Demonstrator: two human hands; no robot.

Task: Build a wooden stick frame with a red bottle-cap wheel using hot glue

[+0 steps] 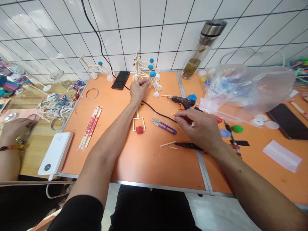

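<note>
My left hand (138,89) reaches far across the orange table (115,147), its fingers pinched on a stick of a wooden stick model (147,75) with blue balls and white caps. My right hand (201,128) rests curled near the handle of a black glue gun (184,102), whose black cable (157,112) runs under my left arm. What the right fingers hold is hidden. Purple snips (165,126) lie just left of that hand. A small stick frame with a red block (139,124) lies beside my left forearm.
Wrapped chopsticks (90,127), a white power bank (55,153), a black phone (120,80), a clear plastic bag (243,85) and a glass bottle (203,48) lie around. Another person's hand (12,128) rests at the left. Loose stick pieces (168,144) lie before me.
</note>
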